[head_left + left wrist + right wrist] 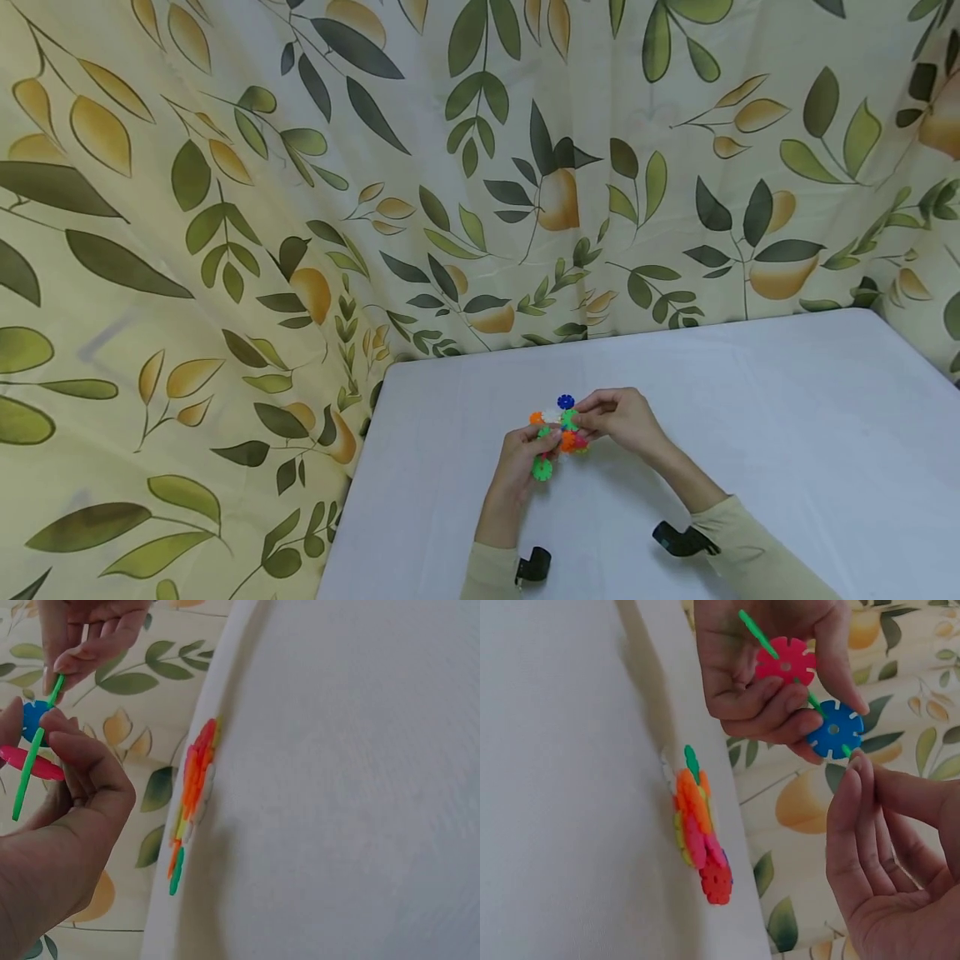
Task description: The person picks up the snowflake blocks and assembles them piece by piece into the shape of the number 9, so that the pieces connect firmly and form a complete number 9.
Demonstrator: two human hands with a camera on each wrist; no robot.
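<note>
My left hand [517,462] grips a short chain of slotted plastic discs. In the right wrist view a pink disc [798,657] and a blue disc [823,741] are joined through a green disc seen edge-on, and another green disc sticks out past the pink one. Thumb and fingertips of my right hand [621,418] pinch a green disc [56,688] whose edge meets the blue disc's rim. Whether it sits in a slot is hidden by the fingers. Both hands are raised above the table.
Loose discs in several colours lie in a pile [694,814] on the white-covered table [787,433], beyond the hands. A dark blue disc [566,402] lies at its far side. A leaf-patterned curtain [480,167] hangs behind and left. Small black cameras [535,565] sit at both wrists.
</note>
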